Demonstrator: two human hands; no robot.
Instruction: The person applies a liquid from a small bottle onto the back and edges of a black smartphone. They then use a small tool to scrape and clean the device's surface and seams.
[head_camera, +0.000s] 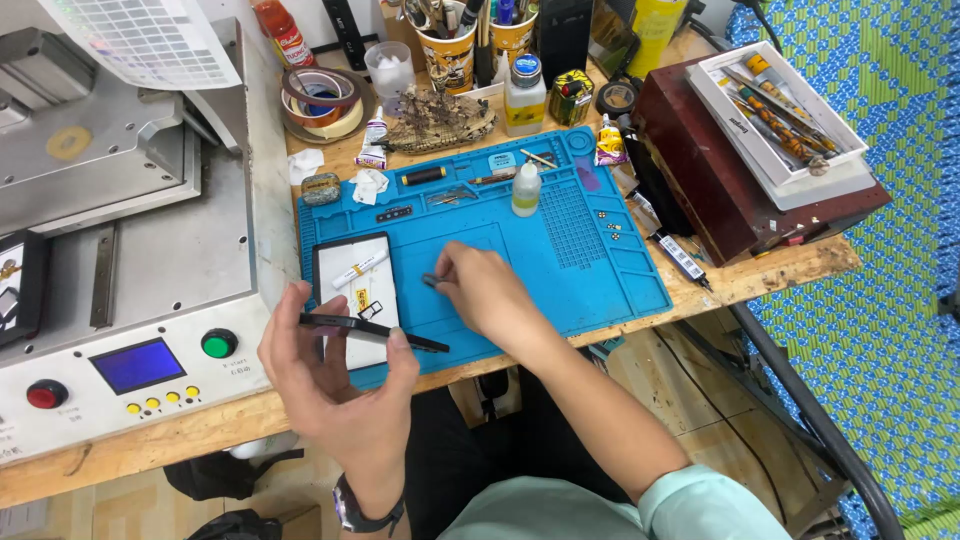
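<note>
head view: your left hand grips a thin dark phone edge-on above the blue work mat. your right hand pinches a small dark part, fingers narrow, resting on the mat.

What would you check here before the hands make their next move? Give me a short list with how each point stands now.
1. Left hand grips the phone by its edges: ok.
2. Right hand has hold of the small part on the mat: cannot tell, the fingers hide it.
3. Phone held over the mat, not past the table edge: ok.
4. Bottle upright, clear of both hands: ok.
5. Tiny screws lie undisturbed on the mat: ok.
</note>
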